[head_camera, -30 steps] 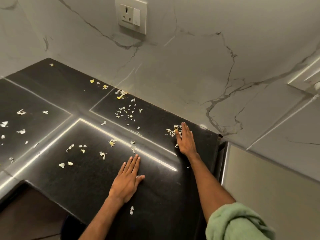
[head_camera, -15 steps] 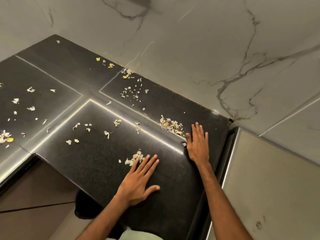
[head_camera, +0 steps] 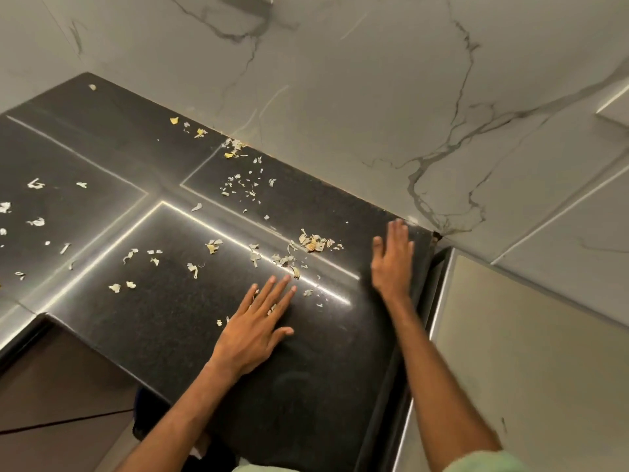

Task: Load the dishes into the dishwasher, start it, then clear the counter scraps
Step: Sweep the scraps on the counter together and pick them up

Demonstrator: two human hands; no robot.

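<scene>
Left hand flat on black counter, fingers straight and slightly spread, scraps just beyond its fingertips, right hand flat near counter's right edge, fingers straight, together, marble wall behind.

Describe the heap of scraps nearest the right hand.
The heap of scraps is a loose cluster of thin, pale, papery peelings with one yellowish curled bit in its middle. It lies on the black speckled counter, just beyond a bright reflected line, left of the right hand, which does not touch it.
</scene>
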